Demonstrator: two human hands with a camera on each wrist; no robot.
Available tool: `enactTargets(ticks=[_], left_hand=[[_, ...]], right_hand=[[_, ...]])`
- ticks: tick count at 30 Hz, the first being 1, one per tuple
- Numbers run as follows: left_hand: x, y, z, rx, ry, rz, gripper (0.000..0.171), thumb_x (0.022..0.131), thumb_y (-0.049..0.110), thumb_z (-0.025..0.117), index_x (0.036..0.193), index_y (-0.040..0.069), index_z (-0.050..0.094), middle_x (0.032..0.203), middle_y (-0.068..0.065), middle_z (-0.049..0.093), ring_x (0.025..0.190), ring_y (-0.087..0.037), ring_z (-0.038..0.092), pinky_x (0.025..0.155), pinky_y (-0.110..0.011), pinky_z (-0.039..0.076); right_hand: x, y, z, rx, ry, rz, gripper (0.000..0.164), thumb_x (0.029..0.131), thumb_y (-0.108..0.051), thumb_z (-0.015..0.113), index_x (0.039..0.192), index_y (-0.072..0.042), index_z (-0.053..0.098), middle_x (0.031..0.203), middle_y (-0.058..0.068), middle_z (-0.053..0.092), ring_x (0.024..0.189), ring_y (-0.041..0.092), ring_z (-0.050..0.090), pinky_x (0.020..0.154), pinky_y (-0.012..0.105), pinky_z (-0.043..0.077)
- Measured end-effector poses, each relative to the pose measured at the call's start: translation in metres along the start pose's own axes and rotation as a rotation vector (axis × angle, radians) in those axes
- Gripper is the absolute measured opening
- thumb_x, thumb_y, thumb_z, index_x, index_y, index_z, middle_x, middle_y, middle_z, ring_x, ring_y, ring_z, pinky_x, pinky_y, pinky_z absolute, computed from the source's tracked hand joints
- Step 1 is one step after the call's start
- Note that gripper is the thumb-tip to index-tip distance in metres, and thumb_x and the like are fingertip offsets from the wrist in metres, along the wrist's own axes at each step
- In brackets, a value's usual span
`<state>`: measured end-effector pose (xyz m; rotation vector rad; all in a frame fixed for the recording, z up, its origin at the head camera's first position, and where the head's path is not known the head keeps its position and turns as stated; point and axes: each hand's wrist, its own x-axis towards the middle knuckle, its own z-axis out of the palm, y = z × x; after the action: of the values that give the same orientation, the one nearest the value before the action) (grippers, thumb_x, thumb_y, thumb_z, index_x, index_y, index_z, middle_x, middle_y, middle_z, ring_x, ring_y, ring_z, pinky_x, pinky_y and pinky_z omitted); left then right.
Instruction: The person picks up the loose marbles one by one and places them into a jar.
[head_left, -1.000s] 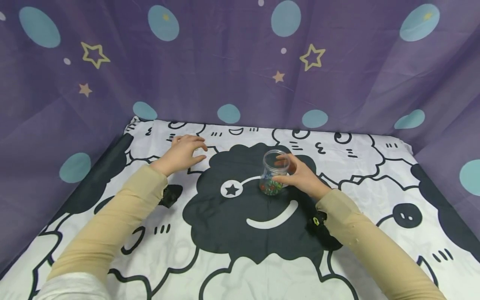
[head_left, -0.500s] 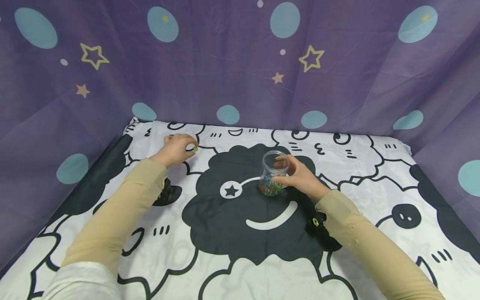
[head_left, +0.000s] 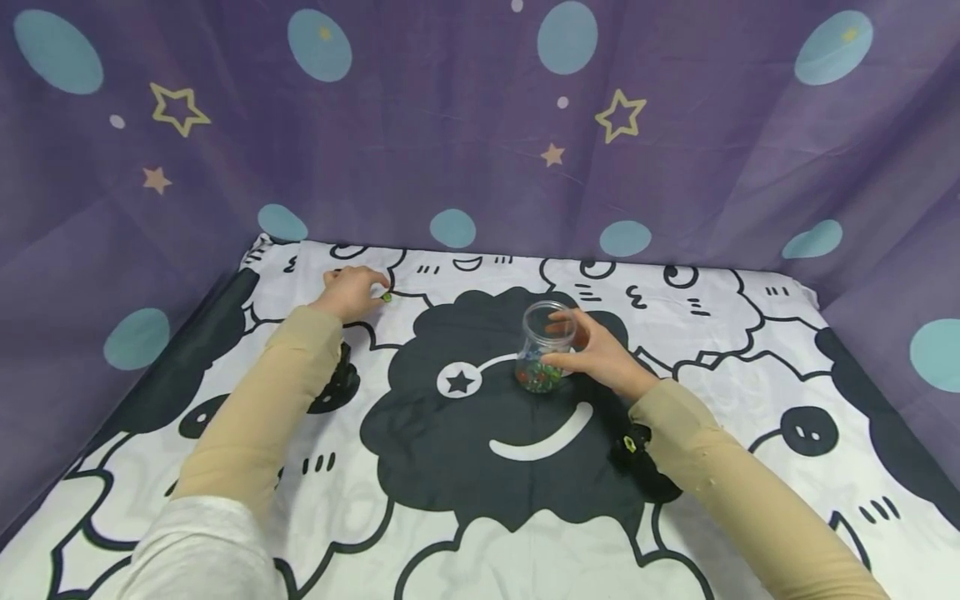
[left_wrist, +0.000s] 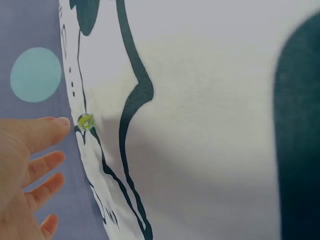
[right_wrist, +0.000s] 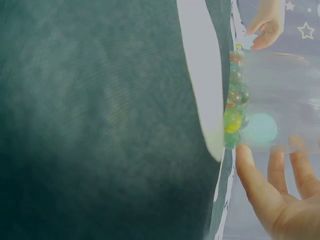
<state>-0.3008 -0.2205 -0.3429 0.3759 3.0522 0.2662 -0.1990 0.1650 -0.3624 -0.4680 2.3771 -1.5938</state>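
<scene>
A yellow-green glass marble (left_wrist: 86, 122) lies on the cloth toward the far left. My left hand (head_left: 349, 294) is just left of it, and in the left wrist view a small gap separates the thumb from the marble while the other fingers are spread and loosely bent. Near the middle stands a clear jar (head_left: 537, 354), uncapped and upright, with several coloured marbles (right_wrist: 234, 102) at its bottom. My right hand (head_left: 597, 353) grips the jar's side from the right, fingers behind and thumb in front. Part of the jar is hidden by that hand.
A white cloth with black cartoon drawings (head_left: 540, 550) covers the table. At its far edge hangs a purple curtain (head_left: 450, 125) with stars and blue dots, which also encloses the left and right sides. Black wrist devices (head_left: 341, 383) sit under both sleeves.
My left hand has shifted left, and the marble, hidden one second ago, now shows beside its fingertips. The right hand and the jar have stayed in place.
</scene>
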Motion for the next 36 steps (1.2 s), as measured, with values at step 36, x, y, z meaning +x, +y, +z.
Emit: enactTargets(ticks=[36], left_hand=[[0.023,-0.006,0.012,0.015,-0.057,-0.052,0.014,0.086,0.01,0.064,0.098,0.01,0.071,0.122,-0.02,0.059,0.11,-0.043,0.05,0.095,-0.064,0.021]], right_hand=[[0.002,-0.001,-0.001,-0.005,-0.014,0.007,0.066,0.083,-0.024,0.074,0.139,-0.012,0.04,0.14,0.014,0.047,0.122,0.032,0.048,0.088,0.041,0.049]])
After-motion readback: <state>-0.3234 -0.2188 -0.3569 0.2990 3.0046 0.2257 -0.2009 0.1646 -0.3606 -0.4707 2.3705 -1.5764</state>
